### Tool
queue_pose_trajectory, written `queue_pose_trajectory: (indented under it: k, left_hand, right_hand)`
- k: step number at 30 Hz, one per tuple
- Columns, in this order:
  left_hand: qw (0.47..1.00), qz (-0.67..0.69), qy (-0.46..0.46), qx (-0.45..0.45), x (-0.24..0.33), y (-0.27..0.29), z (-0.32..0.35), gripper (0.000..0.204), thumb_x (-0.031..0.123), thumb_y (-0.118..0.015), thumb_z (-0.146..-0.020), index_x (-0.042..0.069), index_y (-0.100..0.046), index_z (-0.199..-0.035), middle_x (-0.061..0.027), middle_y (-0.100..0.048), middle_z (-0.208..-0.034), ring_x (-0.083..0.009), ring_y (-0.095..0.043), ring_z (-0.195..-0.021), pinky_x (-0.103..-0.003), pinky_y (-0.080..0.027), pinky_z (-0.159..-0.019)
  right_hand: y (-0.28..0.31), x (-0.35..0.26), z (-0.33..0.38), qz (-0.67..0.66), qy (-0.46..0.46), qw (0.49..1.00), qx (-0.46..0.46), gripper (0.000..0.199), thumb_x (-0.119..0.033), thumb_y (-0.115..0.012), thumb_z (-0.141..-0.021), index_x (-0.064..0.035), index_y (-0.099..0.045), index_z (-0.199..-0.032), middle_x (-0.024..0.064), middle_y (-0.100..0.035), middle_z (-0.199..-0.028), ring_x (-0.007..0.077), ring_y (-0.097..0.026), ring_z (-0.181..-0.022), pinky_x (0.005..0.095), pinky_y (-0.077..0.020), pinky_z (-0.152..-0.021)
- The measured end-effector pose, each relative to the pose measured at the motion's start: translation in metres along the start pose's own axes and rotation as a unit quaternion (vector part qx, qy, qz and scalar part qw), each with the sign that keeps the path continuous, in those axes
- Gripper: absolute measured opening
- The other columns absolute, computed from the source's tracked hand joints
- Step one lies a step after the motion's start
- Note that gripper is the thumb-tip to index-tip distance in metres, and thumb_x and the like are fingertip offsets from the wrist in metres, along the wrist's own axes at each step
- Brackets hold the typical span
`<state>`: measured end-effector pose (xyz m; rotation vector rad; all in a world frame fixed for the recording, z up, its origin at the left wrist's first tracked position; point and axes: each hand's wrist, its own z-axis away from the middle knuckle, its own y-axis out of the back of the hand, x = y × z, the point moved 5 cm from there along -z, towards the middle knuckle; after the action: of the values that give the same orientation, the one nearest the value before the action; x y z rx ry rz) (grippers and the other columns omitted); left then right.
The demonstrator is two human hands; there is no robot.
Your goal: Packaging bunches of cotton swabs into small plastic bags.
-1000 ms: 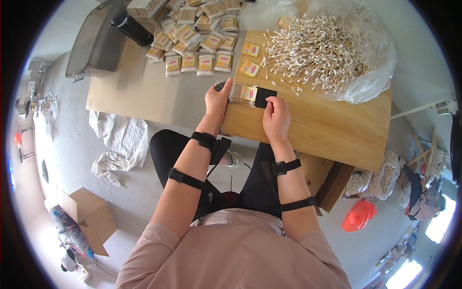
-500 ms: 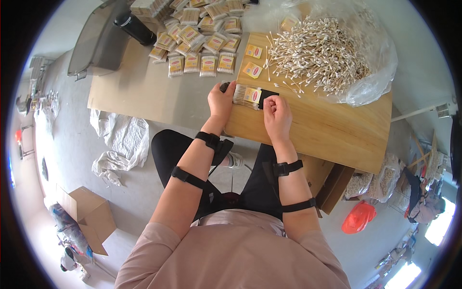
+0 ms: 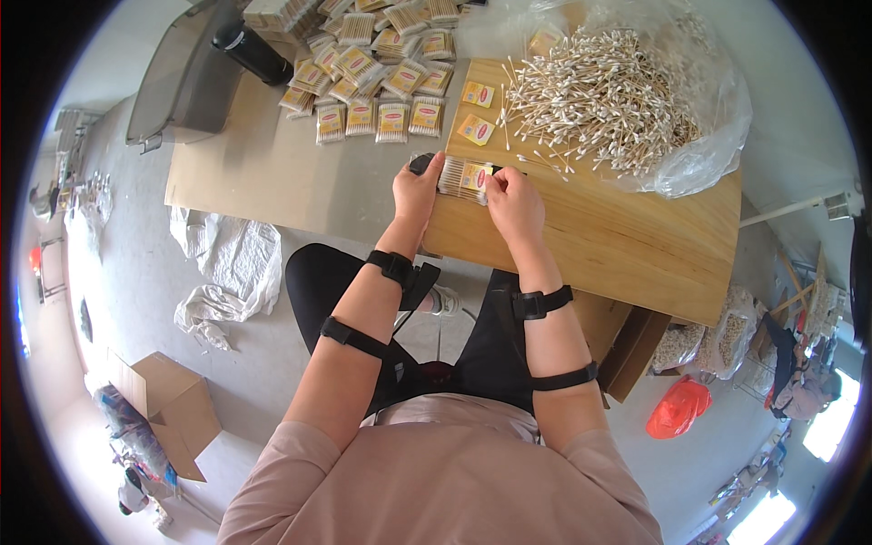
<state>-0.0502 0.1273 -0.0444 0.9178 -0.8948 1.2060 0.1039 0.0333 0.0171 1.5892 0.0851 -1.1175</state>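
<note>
Packing step: left hand [image 3: 416,189] and right hand [image 3: 511,198] grip 1 cotton-swab packet [image 3: 465,176] between them; sealing likely needs steady pressure.

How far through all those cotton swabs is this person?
Done: a spread of filled swab packets lies on the board's far left side. In hand: the left hand and right hand together grip one more packet of swabs at the wooden table. Left: a large heap of loose swabs sits on a clear plastic bag, with two small yellow labels beside it. Plenty appears to remain.
</note>
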Motion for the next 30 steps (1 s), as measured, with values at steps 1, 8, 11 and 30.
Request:
queue_pose_trajectory:
  k: [1, 8, 11, 30]
  left_hand:
    - [1.000, 0.000, 0.000, 0.001, -0.001, 0.000, -0.001, 0.038, 0.034, -0.075, -0.083, -0.003, -0.068, -0.092, -0.0071, -0.069, -0.080, -0.0114, -0.061, -0.070, -0.029, -0.049, -0.065]
    - [1.000, -0.017, 0.001, 0.001, -0.003, 0.000, -0.002, 0.038, 0.035, -0.076, -0.083, -0.002, -0.068, -0.091, -0.0059, -0.069, -0.079, -0.0115, -0.061, -0.069, -0.028, -0.049, -0.063]
    - [1.000, -0.029, 0.002, 0.001, -0.003, 0.001, -0.002, 0.037, 0.034, -0.075, -0.084, -0.001, -0.068, -0.091, -0.0041, -0.068, -0.078, -0.0100, -0.060, -0.068, -0.027, -0.049, -0.062]
    - [0.999, -0.037, -0.013, 0.008, -0.002, 0.000, -0.004, 0.039, 0.037, -0.075, -0.084, -0.001, -0.068, -0.090, -0.0040, -0.067, -0.076, -0.0096, -0.058, -0.066, -0.027, -0.048, -0.060]
  right_hand:
    - [-0.001, 0.000, -0.001, 0.000, -0.006, 1.000, -0.006, 0.023, -0.026, -0.062, -0.086, -0.0052, -0.061, -0.078, 0.0129, -0.065, -0.076, 0.0338, -0.063, -0.071, 0.0433, -0.0485, -0.061]
    - [-0.005, -0.002, -0.003, -0.026, -0.012, 0.999, -0.033, 0.027, -0.028, -0.063, -0.087, -0.0027, -0.061, -0.078, 0.0160, -0.065, -0.073, 0.0357, -0.063, -0.070, 0.0443, -0.0485, -0.062]
    - [-0.006, -0.004, -0.003, -0.044, -0.020, 0.998, -0.040, 0.027, -0.028, -0.064, -0.086, -0.0022, -0.061, -0.078, 0.0166, -0.065, -0.074, 0.0361, -0.063, -0.070, 0.0442, -0.0487, -0.062]
    - [-0.003, -0.015, -0.019, -0.005, -0.047, 0.992, -0.121, 0.026, -0.030, -0.067, -0.083, -0.0055, -0.065, -0.075, 0.0157, -0.066, -0.073, 0.0341, -0.065, -0.073, 0.0427, -0.0494, -0.065]
